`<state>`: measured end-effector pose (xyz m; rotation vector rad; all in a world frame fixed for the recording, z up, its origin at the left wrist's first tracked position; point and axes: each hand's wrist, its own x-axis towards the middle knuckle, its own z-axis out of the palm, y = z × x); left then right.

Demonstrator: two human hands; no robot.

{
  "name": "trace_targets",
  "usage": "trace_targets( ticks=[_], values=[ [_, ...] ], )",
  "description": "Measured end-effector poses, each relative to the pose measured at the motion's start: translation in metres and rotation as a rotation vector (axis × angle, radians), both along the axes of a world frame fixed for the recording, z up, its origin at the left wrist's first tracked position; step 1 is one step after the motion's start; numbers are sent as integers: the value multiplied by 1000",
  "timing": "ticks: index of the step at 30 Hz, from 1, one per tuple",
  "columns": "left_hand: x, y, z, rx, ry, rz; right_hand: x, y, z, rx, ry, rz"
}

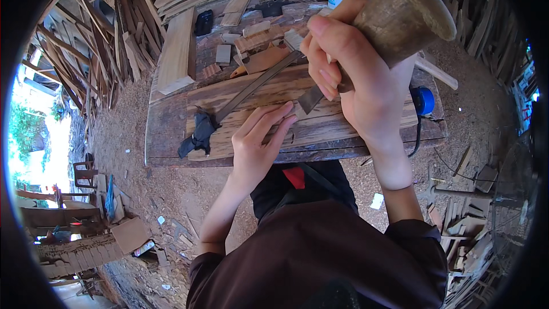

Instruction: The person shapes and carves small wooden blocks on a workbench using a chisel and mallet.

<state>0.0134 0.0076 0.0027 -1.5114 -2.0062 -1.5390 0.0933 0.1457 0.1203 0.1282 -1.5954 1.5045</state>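
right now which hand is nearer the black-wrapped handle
Left. The left hand is just right of the black-wrapped handle, apart from it; the right hand is farther right, raised, gripping a chisel.

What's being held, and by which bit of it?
The right grip holds a chisel by its thick handle, below the wide end. The left grip is by the blade; whether it holds anything, I can't tell.

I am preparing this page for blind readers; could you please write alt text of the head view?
A person's right hand grips a chisel, its blade close to the left hand over a streaked wooden board. Around them, a long metal bar with a black-wrapped end and wood offcuts lie on a worn workbench.
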Motion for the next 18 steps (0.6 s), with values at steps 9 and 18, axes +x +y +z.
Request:
trace_targets(
  ticks=[9, 18],
  values=[
    [2, 0, -3, -11, -69, 4, 0, 0, 1, -43, 6, -21],
    [2, 0, -2, -7, -50, -6, -1, -3, 2, -51, -22, -60]
  ],
)
